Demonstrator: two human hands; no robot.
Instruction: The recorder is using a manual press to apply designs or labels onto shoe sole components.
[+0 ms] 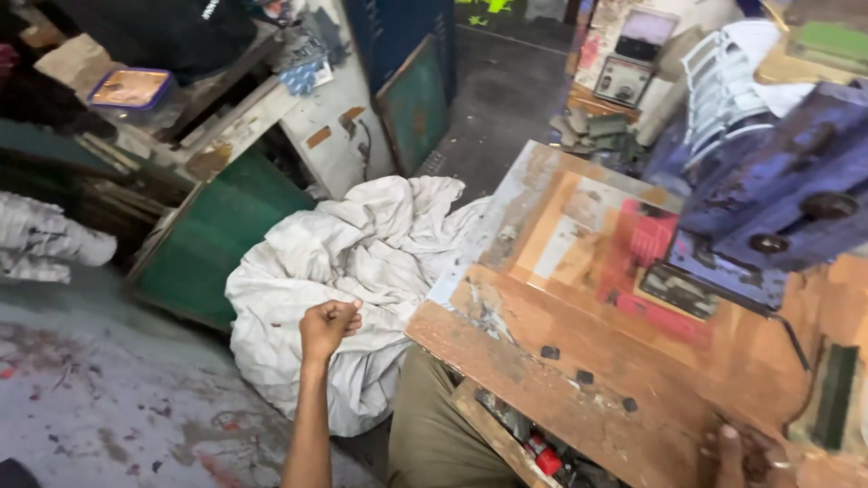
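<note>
- The left hand [328, 326] is seen in the lower middle of the frame, closed into a fist on a fold of the large crumpled off-white cloth bundle [348, 262]; the forearm runs down to the bottom edge
- The bundle is heaped on the stained grey concrete floor [108, 398], filling the centre of the frame; its right side is pressed against the edge of the worn brown wooden workbench top [561, 361], its left side lies just beside a leaning green board [212, 244]
- The right hand [737, 452] is seen only in part at the lower right edge, resting on the bench top; whether it is open or closed cannot be told, as the fingers are cut off and blurred
- A blue-purple painted metal machine [778, 199] stands on the bench in the upper right; a red plastic block [646, 271] lies under its base
- Three small dark square pieces [584, 376] are scattered on the bench near its front edge
- A shallow blue-rimmed tray [132, 89] sits on cluttered shelving in the upper left; a grey meter box with a dial [624, 79] stands at the top right of centre
- An olive trouser leg [434, 434] is visible at the bottom, between the bundle and the bench
</note>
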